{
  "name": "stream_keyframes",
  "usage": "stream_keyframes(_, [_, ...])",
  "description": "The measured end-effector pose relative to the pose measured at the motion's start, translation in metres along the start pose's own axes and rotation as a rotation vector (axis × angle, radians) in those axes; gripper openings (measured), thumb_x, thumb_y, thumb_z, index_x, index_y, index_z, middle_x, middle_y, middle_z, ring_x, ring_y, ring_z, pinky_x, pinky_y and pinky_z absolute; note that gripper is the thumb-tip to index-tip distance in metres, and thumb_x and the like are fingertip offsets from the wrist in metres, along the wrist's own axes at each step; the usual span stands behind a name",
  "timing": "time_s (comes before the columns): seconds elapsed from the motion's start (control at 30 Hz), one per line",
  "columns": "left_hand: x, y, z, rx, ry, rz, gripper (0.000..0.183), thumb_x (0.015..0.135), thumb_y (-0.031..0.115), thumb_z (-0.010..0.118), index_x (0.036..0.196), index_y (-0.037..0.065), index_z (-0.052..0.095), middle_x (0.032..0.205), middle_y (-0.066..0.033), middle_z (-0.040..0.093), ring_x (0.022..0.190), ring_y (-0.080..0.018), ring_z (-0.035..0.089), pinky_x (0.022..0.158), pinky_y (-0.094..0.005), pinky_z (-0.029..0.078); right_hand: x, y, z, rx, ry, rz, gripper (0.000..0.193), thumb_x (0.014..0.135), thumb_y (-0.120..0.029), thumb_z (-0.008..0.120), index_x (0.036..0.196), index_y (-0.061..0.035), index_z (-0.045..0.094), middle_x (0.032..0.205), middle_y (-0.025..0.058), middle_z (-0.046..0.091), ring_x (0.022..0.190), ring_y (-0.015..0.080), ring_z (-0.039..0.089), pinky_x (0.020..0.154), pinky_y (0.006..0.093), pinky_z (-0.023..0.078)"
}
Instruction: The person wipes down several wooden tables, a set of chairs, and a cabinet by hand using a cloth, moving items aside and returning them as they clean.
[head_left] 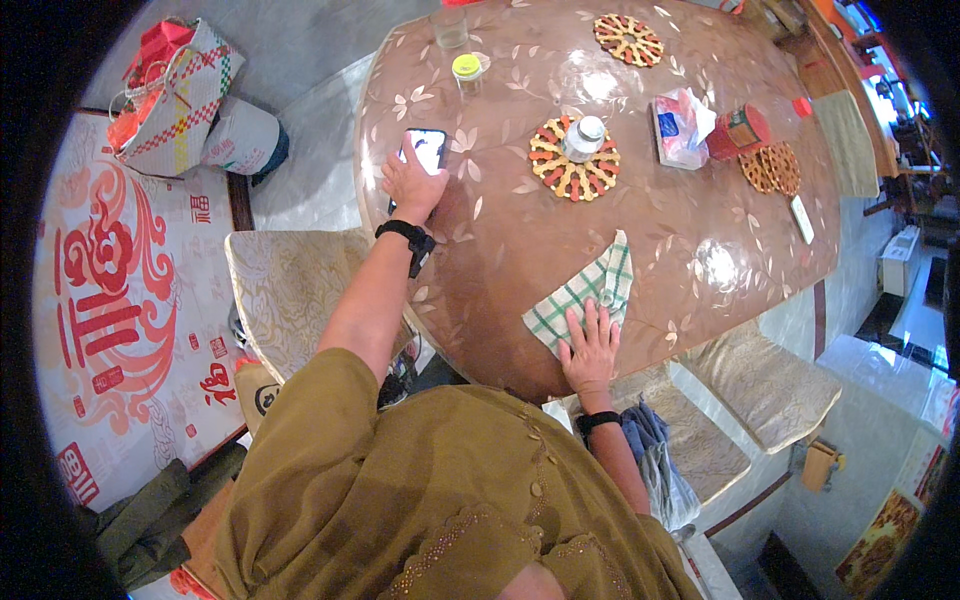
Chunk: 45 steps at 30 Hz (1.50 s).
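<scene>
My left hand (412,188) is closed over a smartphone (430,150) at the left side of the brown table (480,270). The thumb lies at the right edge, the other fingers reach over the left side, and the lit screen shows past them. At the near edge, my right hand (592,350) rests flat with fingers spread on a green-and-white checked cloth (585,290). The cloth lies unevenly folded, its pointed corner toward the far side. Both wrists wear black bands.
A white bottle (583,138) stands on a round woven trivet (550,175). Beyond are a yellow-lidded jar (467,70), another trivet (628,40), a tissue pack (682,130) and a red-labelled jar (738,132). Chairs (295,290) surround the table; a woven bag (185,105) stands left.
</scene>
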<state>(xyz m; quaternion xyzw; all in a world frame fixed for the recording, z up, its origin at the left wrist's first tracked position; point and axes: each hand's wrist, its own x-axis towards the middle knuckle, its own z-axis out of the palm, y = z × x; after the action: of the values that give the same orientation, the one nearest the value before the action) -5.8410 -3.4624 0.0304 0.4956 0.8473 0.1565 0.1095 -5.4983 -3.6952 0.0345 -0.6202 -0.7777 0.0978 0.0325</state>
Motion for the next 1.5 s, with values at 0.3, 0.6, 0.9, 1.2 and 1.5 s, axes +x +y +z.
stream_keyframes(0.3, [-0.001, -0.007, 0.002, -0.031, 0.029, 0.013, 0.094, 0.069, 0.033, 0.070, 0.148, 0.018, 0.021, 0.135, -0.0229, 0.037, 0.125, -0.0423, 0.035, 0.100, -0.0599, 0.031, -0.002, -0.003, 0.002, 0.004, 0.002, 0.005, 0.059, 0.082, -0.038, 0.060, 0.139, -0.0271, 0.046, 0.154, 0.0046, 0.030, 0.140, 0.0298, 0.028, 0.113, 0.0499, 0.019])
stream_keyframes(0.6, [0.006, -0.023, 0.011, -0.044, 0.072, 0.156, 0.093, 0.069, 0.036, 0.073, 0.146, 0.011, 0.027, 0.127, -0.0265, 0.045, 0.117, -0.0449, 0.044, 0.101, -0.0530, 0.035, -0.001, -0.003, -0.005, 0.048, -0.003, 0.006, 0.058, 0.084, -0.037, 0.059, 0.139, -0.0271, 0.047, 0.152, 0.0053, 0.033, 0.138, 0.0294, 0.032, 0.111, 0.0509, 0.023])
stream_keyframes(0.9, [-0.040, -0.053, -0.039, -0.114, 0.010, 0.474, 0.074, 0.076, 0.020, 0.067, 0.140, 0.001, 0.035, 0.133, -0.0263, 0.042, 0.124, -0.0422, 0.039, 0.107, -0.0473, 0.029, 0.061, 0.133, -0.013, -0.098, 0.116, 0.142, 0.056, 0.090, -0.042, 0.053, 0.142, -0.0278, 0.042, 0.147, 0.0096, 0.038, 0.134, 0.0336, 0.037, 0.110, 0.0533, 0.025])
stream_keyframes(1.2, [-0.152, -0.033, -0.089, -0.085, -0.359, 0.518, 0.071, 0.078, 0.006, 0.064, 0.142, 0.002, 0.034, 0.141, -0.0217, 0.037, 0.132, -0.0377, 0.035, 0.112, -0.0436, 0.026, 0.186, 0.254, -0.006, -0.206, 0.444, 0.606, 0.056, 0.096, -0.041, 0.043, 0.146, -0.0182, 0.037, 0.153, 0.0131, 0.029, 0.140, 0.0353, 0.025, 0.111, 0.0578, 0.019])
stream_keyframes(1.5, [-0.180, -0.006, -0.066, -0.255, -0.479, 0.520, 0.069, 0.080, 0.002, 0.062, 0.142, 0.004, 0.034, 0.141, -0.0195, 0.038, 0.132, -0.0343, 0.036, 0.112, -0.0410, 0.027, 0.065, 0.034, -0.006, 0.258, 0.219, -0.236, 0.052, 0.082, -0.030, 0.059, 0.133, -0.0193, 0.051, 0.148, 0.0118, 0.037, 0.133, 0.0334, 0.038, 0.106, 0.0578, 0.029])
